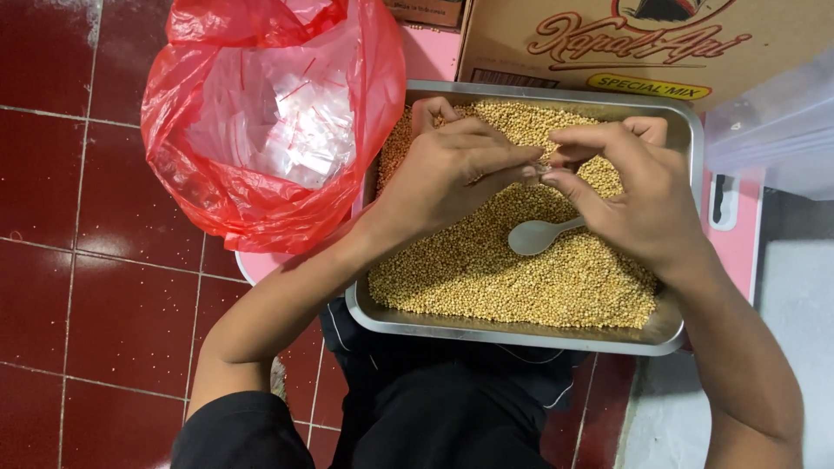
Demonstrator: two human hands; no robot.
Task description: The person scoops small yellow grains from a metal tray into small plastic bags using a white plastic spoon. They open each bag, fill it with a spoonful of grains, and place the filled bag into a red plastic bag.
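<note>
A metal tray (678, 334) holds a thick layer of small yellow-brown grains (521, 287). My left hand (447, 169) and my right hand (634, 195) hover over the grains with their fingertips meeting at the middle. Together they pinch something small that looks like a clear little bag (543, 167); it is mostly hidden by the fingers. A grey plastic spoon (532, 235) lies on the grains, and its handle runs under my right hand's fingers.
A red plastic bag (217, 200) with several small clear bags inside stands open left of the tray. A cardboard box (521, 52) sits behind the tray, and a clear plastic container (773, 130) is at the right. All rest on a pink surface (738, 243) over a red tiled floor (78, 287).
</note>
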